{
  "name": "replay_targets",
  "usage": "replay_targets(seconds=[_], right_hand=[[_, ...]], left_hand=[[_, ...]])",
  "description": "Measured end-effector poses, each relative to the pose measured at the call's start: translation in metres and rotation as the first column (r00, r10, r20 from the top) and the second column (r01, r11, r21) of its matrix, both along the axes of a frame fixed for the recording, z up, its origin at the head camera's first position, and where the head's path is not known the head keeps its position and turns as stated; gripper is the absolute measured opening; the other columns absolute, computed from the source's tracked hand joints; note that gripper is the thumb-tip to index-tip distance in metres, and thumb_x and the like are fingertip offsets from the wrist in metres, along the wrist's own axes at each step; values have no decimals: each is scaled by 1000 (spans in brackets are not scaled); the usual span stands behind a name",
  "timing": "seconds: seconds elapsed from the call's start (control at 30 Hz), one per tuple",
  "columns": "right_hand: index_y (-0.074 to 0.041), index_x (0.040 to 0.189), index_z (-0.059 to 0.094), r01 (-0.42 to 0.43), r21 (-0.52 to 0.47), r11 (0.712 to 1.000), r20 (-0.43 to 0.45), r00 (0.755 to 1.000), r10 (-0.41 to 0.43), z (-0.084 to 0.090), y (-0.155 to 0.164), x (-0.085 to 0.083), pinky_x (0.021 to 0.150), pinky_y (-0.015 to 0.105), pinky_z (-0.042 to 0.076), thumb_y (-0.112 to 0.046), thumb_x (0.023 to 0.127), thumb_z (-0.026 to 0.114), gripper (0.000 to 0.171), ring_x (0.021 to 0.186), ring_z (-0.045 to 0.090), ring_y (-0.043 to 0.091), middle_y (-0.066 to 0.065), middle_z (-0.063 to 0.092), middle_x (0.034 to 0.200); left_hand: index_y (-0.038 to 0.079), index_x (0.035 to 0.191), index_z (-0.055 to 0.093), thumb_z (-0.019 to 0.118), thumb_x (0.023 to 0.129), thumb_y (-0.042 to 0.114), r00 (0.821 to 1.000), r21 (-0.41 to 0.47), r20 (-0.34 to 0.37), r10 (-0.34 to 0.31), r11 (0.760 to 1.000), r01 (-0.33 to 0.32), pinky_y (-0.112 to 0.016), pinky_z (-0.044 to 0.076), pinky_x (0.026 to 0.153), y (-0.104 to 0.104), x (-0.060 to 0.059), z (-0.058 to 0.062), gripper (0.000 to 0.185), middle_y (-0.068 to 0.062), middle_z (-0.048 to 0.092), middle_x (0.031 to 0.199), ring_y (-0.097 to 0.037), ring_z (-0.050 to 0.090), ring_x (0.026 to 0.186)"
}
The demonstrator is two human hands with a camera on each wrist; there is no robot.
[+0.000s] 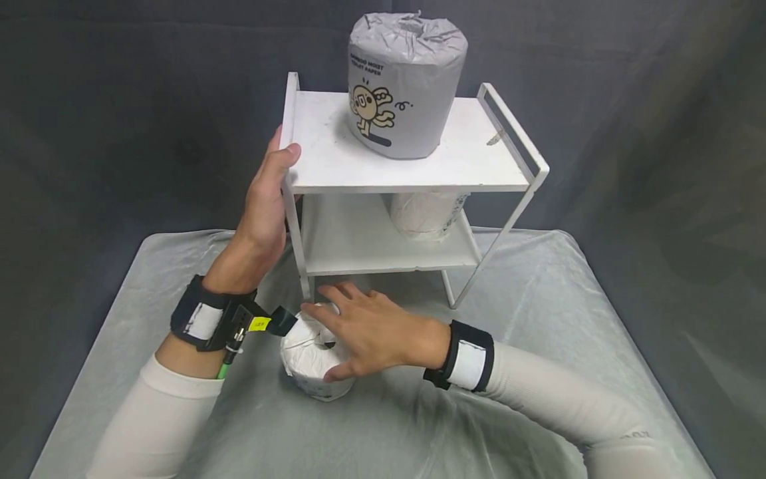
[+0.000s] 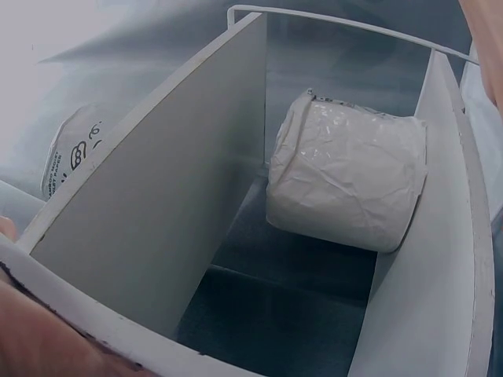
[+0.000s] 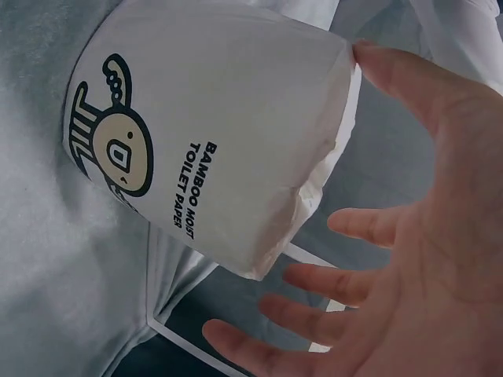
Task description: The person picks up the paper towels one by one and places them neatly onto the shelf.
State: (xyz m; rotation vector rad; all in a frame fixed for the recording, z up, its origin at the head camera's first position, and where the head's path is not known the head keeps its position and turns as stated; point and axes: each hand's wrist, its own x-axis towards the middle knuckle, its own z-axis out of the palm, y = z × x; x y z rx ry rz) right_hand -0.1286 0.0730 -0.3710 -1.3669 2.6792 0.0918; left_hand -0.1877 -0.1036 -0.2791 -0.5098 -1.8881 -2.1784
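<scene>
Left of centre in the head view: left hand (image 1: 266, 199) clamped on the white shelf rack (image 1: 335, 169), thumb hooked over the front-left corner of the top shelf, fingers behind and out of sight. Best kept firm there, to steady the rack against any nudge.

Lower centre: wrapped white roll (image 1: 314, 359) upright on the pale table cover (image 1: 149, 372), just in front of the rack's feet. Right hand (image 1: 374, 332) spread wide over its top, thumb against the near side, fingertips at the far edge; in the right wrist view, only the thumb tip meets the wrapper, so no real hold yet. Fingers to close evenly round the sides before any lift, as the wrapper looks slippery.

Upper centre: grey roll (image 1: 403, 83) standing on the top shelf. Below it, right of centre, another white roll (image 1: 427, 213) at the back of the middle shelf, with bare space to its left.
</scene>
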Motion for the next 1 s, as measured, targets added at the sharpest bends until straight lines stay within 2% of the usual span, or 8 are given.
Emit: replay_targets(seconds=[0.3,0.43,0.67,0.83,1.0], right_hand=[[-26,170,25,-24,3,1000,73,997,23,-7,-8,0,90,47,59,-78,78,77,117,150,37,30,8,33,166],[-25,170,25,-32,-11,999,75,997,33,-11,-12,1,85,44,60,-78,76,79,120,146,41,29,6,34,165],[-27,165,32,-35,-34,999,83,996,37,-17,-17,2,79,42,60,-73,72,85,117,136,48,29,6,37,161],[-28,159,38,-24,-18,1000,83,996,25,-19,-21,1,80,42,60,-74,70,86,112,135,50,29,8,39,158],[-29,156,41,-12,9,1000,80,997,11,-21,-24,1,76,40,60,-72,68,88,109,126,53,27,6,45,148]], left_hand=[[9,171,6,33,103,33,1000,-10,16,9,1000,-8,-44,-6,128,1,1,1,77,-7,7,178,-19,7,162],[9,171,6,33,104,34,1000,-15,22,14,1000,-14,-45,-7,128,1,2,2,77,-7,6,178,-20,6,163],[10,171,5,33,104,36,999,-24,36,23,999,-22,-44,-7,129,2,2,1,77,-6,6,178,-19,6,163],[10,171,4,33,104,36,999,-30,32,32,999,-31,-43,-7,129,2,2,1,77,-6,6,178,-18,6,163],[11,171,4,33,104,37,999,-28,38,33,999,-31,-43,-7,129,2,2,1,78,-6,6,178,-18,6,163]])
